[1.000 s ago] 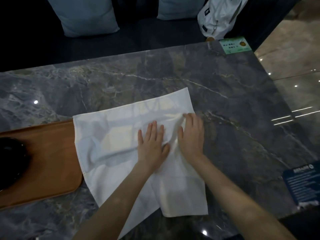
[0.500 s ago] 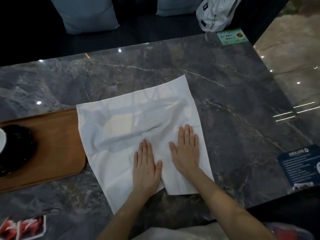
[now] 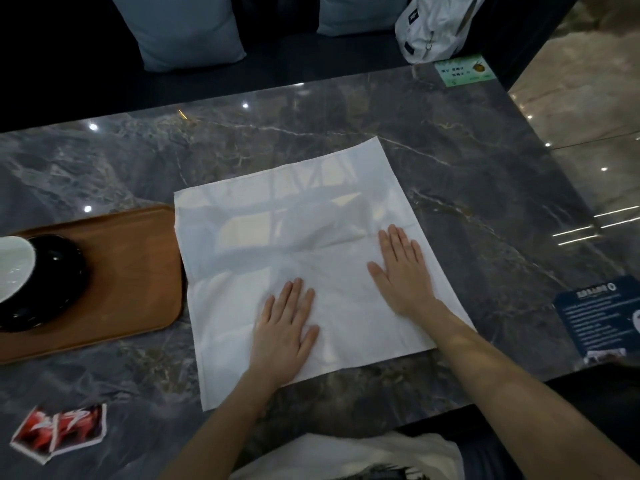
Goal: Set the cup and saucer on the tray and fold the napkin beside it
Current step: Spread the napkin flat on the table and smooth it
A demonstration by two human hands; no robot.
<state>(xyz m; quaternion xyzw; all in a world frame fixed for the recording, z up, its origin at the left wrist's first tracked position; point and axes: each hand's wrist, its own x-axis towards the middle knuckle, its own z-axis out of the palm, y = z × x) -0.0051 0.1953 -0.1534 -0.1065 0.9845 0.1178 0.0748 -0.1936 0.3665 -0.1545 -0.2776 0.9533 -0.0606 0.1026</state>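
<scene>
The white cloth napkin (image 3: 294, 258) lies spread on the marble table (image 3: 467, 188) just beside the wooden tray (image 3: 138, 271), left hand (image 3: 285, 320) and right hand (image 3: 403, 271) pressing flat and open on it; thin, limp and light, it probably folds best when pinched at its corners.

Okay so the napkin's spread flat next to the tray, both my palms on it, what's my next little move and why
Probably pinch the near edge of the napkin and bring it over to the far edge for a first fold. It lies open and mostly smooth under the flat left hand and right hand, while the cup and saucer already sit on the tray.
</scene>
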